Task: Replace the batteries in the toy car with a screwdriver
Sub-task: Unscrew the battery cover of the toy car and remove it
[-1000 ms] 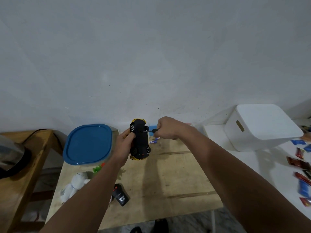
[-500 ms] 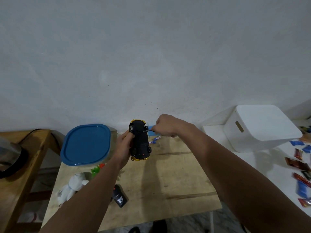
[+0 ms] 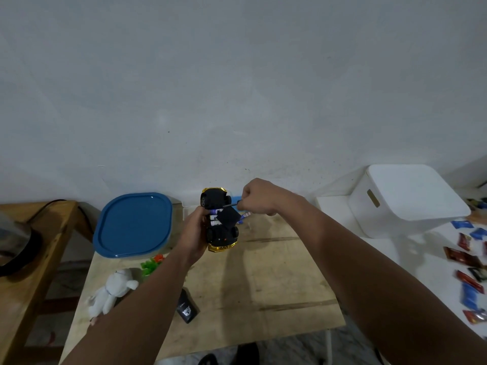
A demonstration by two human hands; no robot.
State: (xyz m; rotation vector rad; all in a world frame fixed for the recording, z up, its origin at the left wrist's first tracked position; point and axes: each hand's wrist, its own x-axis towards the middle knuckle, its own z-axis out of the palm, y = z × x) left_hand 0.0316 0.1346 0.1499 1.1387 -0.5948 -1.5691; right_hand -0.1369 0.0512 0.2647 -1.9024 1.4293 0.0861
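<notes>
My left hand [image 3: 193, 233] grips a black and gold toy car [image 3: 220, 234], held belly up above the wooden table [image 3: 263, 280]. The square black battery cover [image 3: 229, 216] has swung off the compartment and hangs tilted over the car's right side. Batteries [image 3: 214, 219] with white and purple labels show inside. My right hand [image 3: 257, 197] is closed around a screwdriver [image 3: 232, 204], whose thin shaft points left at the car's underside near the cover. Loose batteries [image 3: 244, 216] lie on the table behind the car, partly hidden.
A blue-lidded container [image 3: 134, 223] stands left of the car. A white plush toy [image 3: 112, 291], green and orange pieces [image 3: 151, 264] and a black remote [image 3: 187, 308] lie near my left forearm. A white box [image 3: 405, 198] and several wrapped packets [image 3: 469, 262] are to the right.
The battery cover, earlier flat on the car's underside, has come off its seat and now hangs tilted, exposing the batteries. My right hand with the screwdriver has shifted slightly up and right.
</notes>
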